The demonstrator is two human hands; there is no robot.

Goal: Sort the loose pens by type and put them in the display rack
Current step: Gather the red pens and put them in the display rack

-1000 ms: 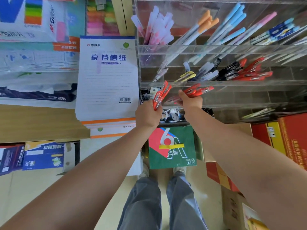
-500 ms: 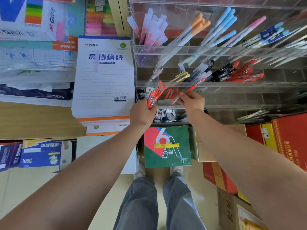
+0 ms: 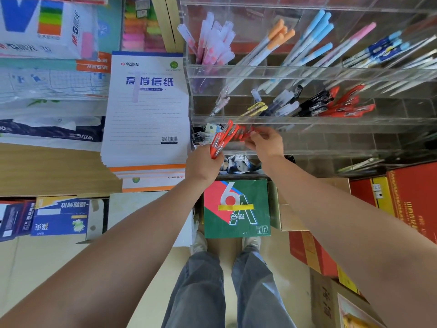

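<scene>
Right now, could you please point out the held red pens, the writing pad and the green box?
held red pens (image 3: 221,139): head view, mid-barrel.
writing pad (image 3: 146,114): head view, lined cover.
green box (image 3: 236,209): head view, printed top.

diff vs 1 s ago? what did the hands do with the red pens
The right hand drew its loose red pens left, away from the low shelf of the display rack, until they meet the red pen bundle in the left hand. It still pinches them; nothing was let go. The left hand grips its bundle as before; the rack looks unchanged.
</scene>
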